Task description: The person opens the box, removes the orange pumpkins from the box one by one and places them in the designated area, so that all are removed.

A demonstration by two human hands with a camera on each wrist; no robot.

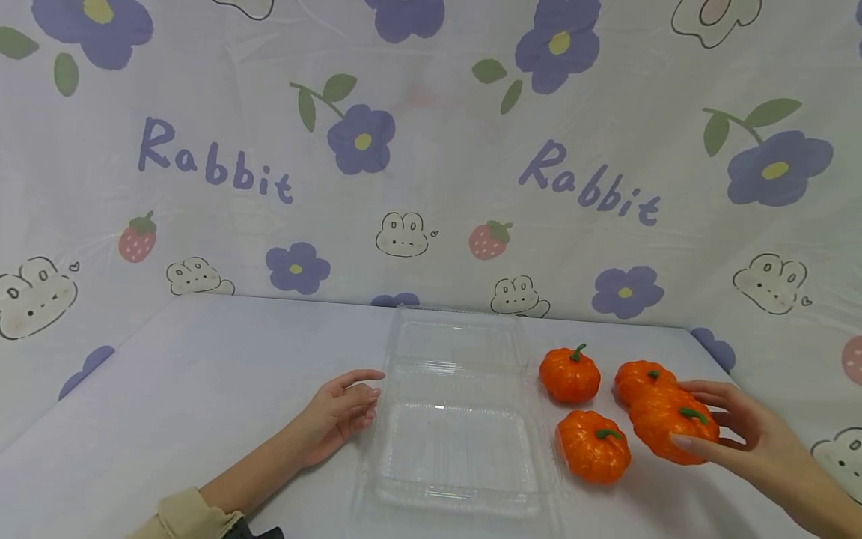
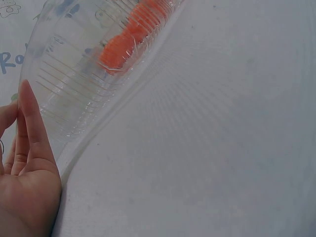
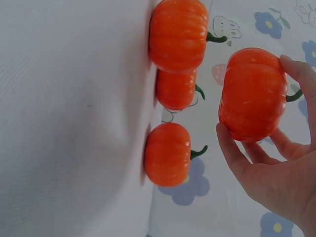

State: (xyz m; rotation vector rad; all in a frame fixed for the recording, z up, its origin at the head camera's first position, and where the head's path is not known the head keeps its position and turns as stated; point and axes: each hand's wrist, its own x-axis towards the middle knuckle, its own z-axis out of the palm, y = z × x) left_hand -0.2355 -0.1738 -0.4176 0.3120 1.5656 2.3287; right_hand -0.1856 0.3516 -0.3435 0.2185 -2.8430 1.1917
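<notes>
In the head view a clear plastic clamshell box (image 1: 458, 449) lies unfolded on the table, its lid half toward the back wall. My left hand (image 1: 340, 412) is at the box's left edge, its fingers loosely bent; whether the fingertips touch the rim I cannot tell. My right hand (image 1: 747, 430) grips an orange toy pumpkin (image 1: 667, 427) with a green stem, thumb on one side and fingers on the other. The right wrist view shows this held pumpkin (image 3: 254, 94) raised off the table.
Three more pumpkins stand right of the box: one at the back (image 1: 569, 376), one in front (image 1: 592, 448), and one partly behind the held pumpkin (image 1: 640, 378). A patterned cloth (image 1: 431, 150) hangs behind the white table (image 1: 222, 374).
</notes>
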